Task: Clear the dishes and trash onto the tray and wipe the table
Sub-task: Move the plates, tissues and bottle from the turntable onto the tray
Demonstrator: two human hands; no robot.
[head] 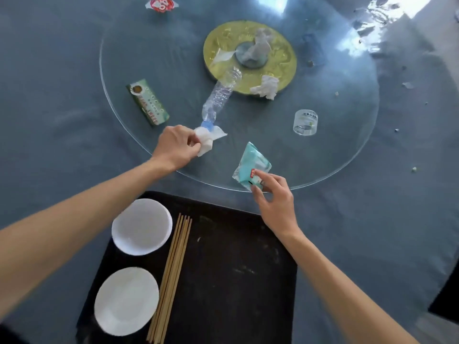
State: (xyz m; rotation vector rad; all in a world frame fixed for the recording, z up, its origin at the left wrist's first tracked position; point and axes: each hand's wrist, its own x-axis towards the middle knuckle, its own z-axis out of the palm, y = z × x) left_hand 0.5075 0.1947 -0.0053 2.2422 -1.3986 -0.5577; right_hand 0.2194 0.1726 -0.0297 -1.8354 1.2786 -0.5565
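On the grey-clothed worktop (62, 58) with its glass turntable (347, 155), our left hand (175, 147) pinches a crumpled tissue (207, 141) beside the plastic bottle (219, 96); our right hand (274, 197) holds a teal packet (250, 165). We should lift both straight to the black tray (236, 269), fingers firm. Labels are unreadable.

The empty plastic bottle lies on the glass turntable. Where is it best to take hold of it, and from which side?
Probably grip the plastic bottle around its ribbed middle, coming from above. It lies on its side, cap toward the person, with the body bare on the glass turntable. The cap end is crowded by the tissue the left hand holds.
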